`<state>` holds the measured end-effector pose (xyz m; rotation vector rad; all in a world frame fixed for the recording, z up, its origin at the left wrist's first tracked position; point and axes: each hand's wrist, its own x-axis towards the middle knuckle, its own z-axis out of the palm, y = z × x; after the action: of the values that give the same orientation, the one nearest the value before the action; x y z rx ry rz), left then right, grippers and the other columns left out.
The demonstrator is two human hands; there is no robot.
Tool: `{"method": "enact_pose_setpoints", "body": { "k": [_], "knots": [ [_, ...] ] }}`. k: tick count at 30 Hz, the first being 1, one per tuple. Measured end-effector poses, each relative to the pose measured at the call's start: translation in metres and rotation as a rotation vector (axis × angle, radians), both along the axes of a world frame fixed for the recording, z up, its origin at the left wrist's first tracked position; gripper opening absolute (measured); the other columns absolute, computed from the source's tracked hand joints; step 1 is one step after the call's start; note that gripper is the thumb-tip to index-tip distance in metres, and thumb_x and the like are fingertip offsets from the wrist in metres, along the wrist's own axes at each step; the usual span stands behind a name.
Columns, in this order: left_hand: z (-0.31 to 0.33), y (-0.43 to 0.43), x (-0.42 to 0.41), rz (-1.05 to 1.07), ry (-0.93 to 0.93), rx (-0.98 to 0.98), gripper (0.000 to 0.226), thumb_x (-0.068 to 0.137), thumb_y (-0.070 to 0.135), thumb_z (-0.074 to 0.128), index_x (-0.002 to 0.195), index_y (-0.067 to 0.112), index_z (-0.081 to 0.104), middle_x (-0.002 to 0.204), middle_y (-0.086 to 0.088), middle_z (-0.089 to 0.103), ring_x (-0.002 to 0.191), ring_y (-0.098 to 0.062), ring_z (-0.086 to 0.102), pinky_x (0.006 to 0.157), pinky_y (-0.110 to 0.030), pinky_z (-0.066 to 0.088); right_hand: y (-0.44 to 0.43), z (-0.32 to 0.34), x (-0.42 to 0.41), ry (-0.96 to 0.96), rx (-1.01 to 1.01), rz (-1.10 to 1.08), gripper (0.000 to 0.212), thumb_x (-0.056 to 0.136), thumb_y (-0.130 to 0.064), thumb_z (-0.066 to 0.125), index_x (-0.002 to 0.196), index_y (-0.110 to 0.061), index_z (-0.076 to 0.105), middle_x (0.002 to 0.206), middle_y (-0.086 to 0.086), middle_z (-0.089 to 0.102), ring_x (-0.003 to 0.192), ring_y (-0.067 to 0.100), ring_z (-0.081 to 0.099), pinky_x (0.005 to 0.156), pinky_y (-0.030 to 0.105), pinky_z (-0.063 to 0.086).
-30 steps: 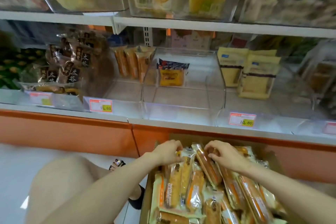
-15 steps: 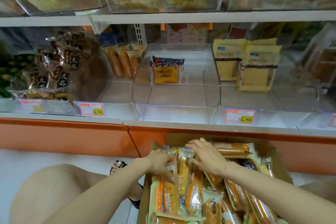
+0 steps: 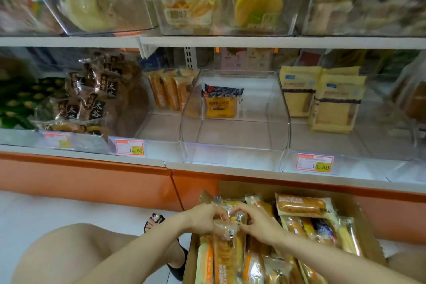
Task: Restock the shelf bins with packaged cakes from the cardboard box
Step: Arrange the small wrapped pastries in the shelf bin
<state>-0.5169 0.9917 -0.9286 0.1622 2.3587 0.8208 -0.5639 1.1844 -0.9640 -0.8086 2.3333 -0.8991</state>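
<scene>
An open cardboard box (image 3: 366, 221) stands on the floor below the shelf, filled with several long packaged cakes (image 3: 302, 207) in clear and orange wrappers. My left hand (image 3: 205, 219) and my right hand (image 3: 258, 221) meet over the box's far left corner, both gripping the top ends of a bunch of upright cake packs (image 3: 227, 249). Straight above, a clear shelf bin (image 3: 235, 157) holds a single yellow and blue pack (image 3: 221, 105) at its back. To its left, a bin (image 3: 156, 145) with a few orange cake packs (image 3: 170, 90) standing at the back.
Cream packets (image 3: 332, 101) stand in the bin to the right. Dark-labelled pastries (image 3: 92, 97) fill the bin at the left. An upper shelf (image 3: 230, 41) carries more full bins. An orange base panel (image 3: 92, 180) runs below. My knee (image 3: 69, 253) and sandalled foot (image 3: 156, 221) are left of the box.
Both hands have come together at the box's left corner, gathering cake packs into one bunch. The view has tilted down slightly and moved closer.
</scene>
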Motion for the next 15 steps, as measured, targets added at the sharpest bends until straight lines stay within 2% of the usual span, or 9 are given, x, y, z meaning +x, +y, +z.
{"method": "enact_pose_setpoints", "body": {
  "k": [1,2,5,9,12,15],
  "knots": [
    [0.002,0.001,0.001,0.004,0.01,0.02,0.038,0.079,0.038,0.071,0.111,0.022,0.059,0.098,0.003,0.055,0.085,-0.013,0.049,0.068,-0.025,0.038,-0.001,0.002,0.003,-0.002,-0.024,-0.021,0.028,0.082,-0.016,0.068,0.097,-0.036,0.057,0.104,-0.014,0.058,0.073,0.002,0.05,0.065,0.01,0.036],
    [0.005,0.001,0.003,0.018,0.008,0.052,0.036,0.079,0.038,0.071,0.109,0.023,0.059,0.099,0.001,0.057,0.085,-0.014,0.051,0.069,-0.026,0.039,-0.001,0.004,0.006,-0.003,-0.041,-0.041,0.028,0.08,-0.012,0.068,0.092,-0.035,0.057,0.099,-0.015,0.059,0.074,0.001,0.05,0.064,0.01,0.035],
    [0.027,-0.006,0.005,0.061,0.044,0.133,0.03,0.078,0.038,0.071,0.104,0.028,0.06,0.104,0.003,0.059,0.09,-0.013,0.056,0.077,-0.027,0.046,0.001,0.02,0.006,0.075,-0.074,-0.074,0.033,0.073,-0.017,0.074,0.08,-0.042,0.054,0.09,-0.015,0.062,0.087,0.002,0.054,0.071,0.011,0.038],
    [0.09,-0.03,0.008,0.142,0.21,0.225,0.028,0.083,0.033,0.068,0.109,0.023,0.062,0.107,0.01,0.063,0.097,-0.002,0.059,0.084,-0.018,0.046,0.006,0.064,0.006,0.205,-0.119,-0.077,0.031,0.073,-0.031,0.072,0.089,-0.052,0.054,0.096,-0.015,0.064,0.095,0.002,0.057,0.085,0.027,0.046],
    [0.129,-0.055,0.018,0.275,0.263,0.365,0.024,0.083,0.027,0.07,0.106,0.021,0.065,0.102,0.002,0.068,0.094,-0.01,0.065,0.082,-0.022,0.05,0.01,0.111,0.006,0.262,-0.234,-0.107,0.033,0.075,-0.022,0.076,0.09,-0.045,0.059,0.099,-0.027,0.064,0.097,-0.005,0.057,0.086,0.018,0.043],
    [0.158,-0.082,0.027,0.363,0.363,0.388,0.024,0.082,0.022,0.07,0.105,0.017,0.066,0.099,-0.001,0.069,0.09,-0.009,0.066,0.077,-0.022,0.053,0.004,0.159,0.007,0.286,-0.365,-0.121,0.035,0.076,-0.011,0.076,0.091,-0.04,0.062,0.092,-0.028,0.063,0.083,-0.002,0.058,0.073,0.014,0.044]
  ]
}}
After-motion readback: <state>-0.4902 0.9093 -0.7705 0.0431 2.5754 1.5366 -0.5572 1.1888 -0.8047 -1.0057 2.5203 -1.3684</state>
